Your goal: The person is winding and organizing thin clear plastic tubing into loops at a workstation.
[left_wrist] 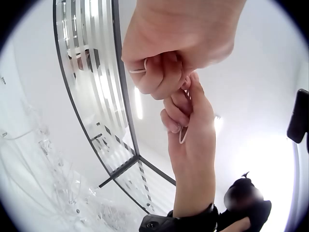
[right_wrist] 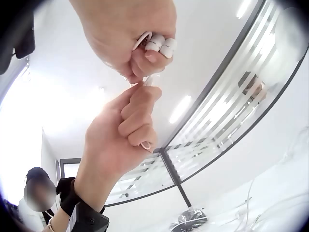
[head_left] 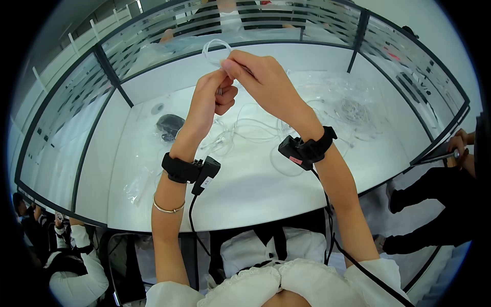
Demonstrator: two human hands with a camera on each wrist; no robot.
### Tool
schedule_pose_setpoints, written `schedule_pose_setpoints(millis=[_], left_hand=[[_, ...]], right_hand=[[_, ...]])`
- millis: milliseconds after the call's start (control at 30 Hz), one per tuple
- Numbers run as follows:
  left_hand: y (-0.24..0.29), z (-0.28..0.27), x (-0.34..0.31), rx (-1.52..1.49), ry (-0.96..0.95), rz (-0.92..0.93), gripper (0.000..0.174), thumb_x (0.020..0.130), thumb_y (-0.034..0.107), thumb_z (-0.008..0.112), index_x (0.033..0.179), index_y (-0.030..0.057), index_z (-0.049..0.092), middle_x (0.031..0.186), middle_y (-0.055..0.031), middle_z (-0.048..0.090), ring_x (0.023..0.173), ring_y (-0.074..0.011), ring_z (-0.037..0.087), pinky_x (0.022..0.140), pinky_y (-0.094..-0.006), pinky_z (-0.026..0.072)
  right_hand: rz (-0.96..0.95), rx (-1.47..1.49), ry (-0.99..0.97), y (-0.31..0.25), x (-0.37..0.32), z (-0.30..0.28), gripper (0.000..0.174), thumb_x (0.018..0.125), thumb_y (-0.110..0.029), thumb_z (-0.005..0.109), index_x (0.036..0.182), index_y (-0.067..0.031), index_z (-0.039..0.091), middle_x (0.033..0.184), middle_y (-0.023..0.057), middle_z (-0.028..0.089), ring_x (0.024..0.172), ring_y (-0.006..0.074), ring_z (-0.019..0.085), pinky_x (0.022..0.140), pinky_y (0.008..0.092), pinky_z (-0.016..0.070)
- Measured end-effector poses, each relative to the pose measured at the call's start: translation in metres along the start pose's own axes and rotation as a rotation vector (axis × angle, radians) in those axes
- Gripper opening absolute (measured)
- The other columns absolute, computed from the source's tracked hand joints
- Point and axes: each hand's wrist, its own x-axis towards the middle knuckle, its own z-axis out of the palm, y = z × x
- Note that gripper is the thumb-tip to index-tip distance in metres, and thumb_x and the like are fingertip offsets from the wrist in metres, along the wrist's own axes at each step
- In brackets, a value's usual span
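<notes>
Both hands are raised together above the table, fingertips meeting. A thin white cable (head_left: 204, 49) loops out beyond them in the head view. My left hand (head_left: 204, 100), fingers curled, pinches the cable; a small white bend of it (right_wrist: 146, 145) shows at the fingers in the right wrist view. My right hand (head_left: 271, 84) grips the cable too, with white cylindrical ends (right_wrist: 154, 43) tucked under its curled fingers. The fingers hide most of the cable between the hands.
On the white table (head_left: 245, 199) lie loose white cables (head_left: 245, 123), a dark bundle in clear plastic (head_left: 170, 125) at left and a heap of clear plastic bags (head_left: 353, 110) at right. Framed glass partitions (head_left: 71, 138) enclose the sides and back. People stand or sit around it.
</notes>
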Motion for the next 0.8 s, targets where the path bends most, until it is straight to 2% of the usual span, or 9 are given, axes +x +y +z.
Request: schedule_pose_setpoints(millis=[67, 167, 267, 367, 500, 567, 667, 767, 800], left_hand=[[-0.003, -0.007, 0.002, -0.072, -0.049, -0.007, 0.031, 0.095, 0.035, 0.038, 0.073, 0.0142, 0.038, 0.058, 0.0069, 0.020, 0.048, -0.0042, 0.014, 0.045, -0.0239, 0.0093], [-0.003, -0.009, 0.000, -0.053, -0.099, -0.023, 0.033, 0.094, 0.040, 0.039, 0.073, 0.0149, 0.038, 0.057, 0.0068, 0.019, 0.048, -0.0046, 0.013, 0.045, -0.0245, 0.0096], [0.004, -0.004, -0.001, -0.074, -0.041, -0.045, 0.036, 0.095, 0.043, 0.040, 0.072, 0.0150, 0.041, 0.056, 0.0074, 0.019, 0.048, -0.0048, 0.013, 0.045, -0.0250, 0.0097], [0.002, -0.001, 0.001, 0.008, 0.114, -0.044, 0.041, 0.096, 0.047, 0.041, 0.070, 0.0149, 0.043, 0.055, 0.0079, 0.019, 0.047, -0.0050, 0.013, 0.045, -0.0247, 0.0095], [0.001, 0.004, 0.000, 0.083, 0.191, 0.037, 0.047, 0.096, 0.053, 0.041, 0.070, 0.0138, 0.046, 0.055, 0.0083, 0.017, 0.047, -0.0054, 0.013, 0.045, -0.0249, 0.0093], [0.000, -0.001, 0.001, 0.034, 0.112, 0.025, 0.048, 0.096, 0.054, 0.041, 0.073, 0.0123, 0.048, 0.055, 0.0084, 0.017, 0.047, -0.0053, 0.013, 0.045, -0.0250, 0.0091], [-0.001, -0.005, 0.001, 0.016, 0.066, 0.010, 0.049, 0.096, 0.054, 0.040, 0.077, 0.0105, 0.050, 0.055, 0.0085, 0.016, 0.047, -0.0051, 0.013, 0.045, -0.0251, 0.0089], [0.004, 0.003, -0.001, 0.071, 0.075, 0.022, 0.048, 0.097, 0.053, 0.039, 0.078, 0.0101, 0.050, 0.055, 0.0084, 0.016, 0.047, -0.0047, 0.013, 0.045, -0.0253, 0.0086], [0.006, 0.007, -0.002, 0.096, 0.081, 0.032, 0.048, 0.097, 0.053, 0.039, 0.078, 0.0102, 0.049, 0.055, 0.0084, 0.016, 0.047, -0.0046, 0.013, 0.045, -0.0254, 0.0085]], right_hand=[[-0.024, -0.045, -0.015, 0.001, 0.000, -0.001, 0.022, 0.094, -0.023, 0.050, 0.083, -0.0052, 0.058, 0.063, 0.0090, 0.060, 0.055, 0.0277, 0.053, 0.052, 0.0338, 0.0402], [-0.012, 0.051, -0.033, 0.004, -0.002, 0.000, 0.020, 0.093, -0.021, 0.052, 0.084, -0.0053, 0.060, 0.065, 0.0089, 0.061, 0.057, 0.0288, 0.054, 0.052, 0.0344, 0.0412], [-0.029, -0.076, -0.048, -0.002, -0.002, -0.006, 0.019, 0.092, -0.021, 0.053, 0.084, -0.0049, 0.060, 0.066, 0.0083, 0.062, 0.058, 0.0290, 0.055, 0.053, 0.0346, 0.0420], [-0.112, -0.136, -0.048, 0.010, -0.002, -0.002, 0.019, 0.092, -0.020, 0.053, 0.083, -0.0044, 0.061, 0.065, 0.0090, 0.061, 0.058, 0.0291, 0.055, 0.053, 0.0351, 0.0421], [-0.027, -0.126, -0.068, 0.006, -0.001, -0.006, 0.021, 0.092, -0.021, 0.053, 0.081, -0.0034, 0.058, 0.064, 0.0108, 0.059, 0.058, 0.0295, 0.054, 0.053, 0.0356, 0.0417], [-0.029, -0.102, -0.036, 0.009, 0.000, -0.005, 0.023, 0.093, -0.021, 0.053, 0.080, -0.0029, 0.057, 0.064, 0.0117, 0.059, 0.057, 0.0298, 0.054, 0.054, 0.0359, 0.0413], [0.001, -0.052, -0.028, 0.006, -0.001, -0.006, 0.024, 0.095, -0.021, 0.052, 0.083, -0.0004, 0.056, 0.066, 0.0083, 0.055, 0.055, 0.0200, 0.043, 0.053, 0.0309, 0.0360], [0.022, 0.000, 0.002, 0.001, -0.001, -0.004, 0.022, 0.093, -0.020, 0.052, 0.082, -0.0022, 0.056, 0.064, 0.0127, 0.058, 0.058, 0.0312, 0.053, 0.054, 0.0369, 0.0406], [0.001, 0.000, 0.010, 0.003, -0.001, -0.004, 0.021, 0.093, -0.020, 0.051, 0.082, -0.0023, 0.057, 0.064, 0.0127, 0.058, 0.058, 0.0314, 0.053, 0.054, 0.0369, 0.0407]])
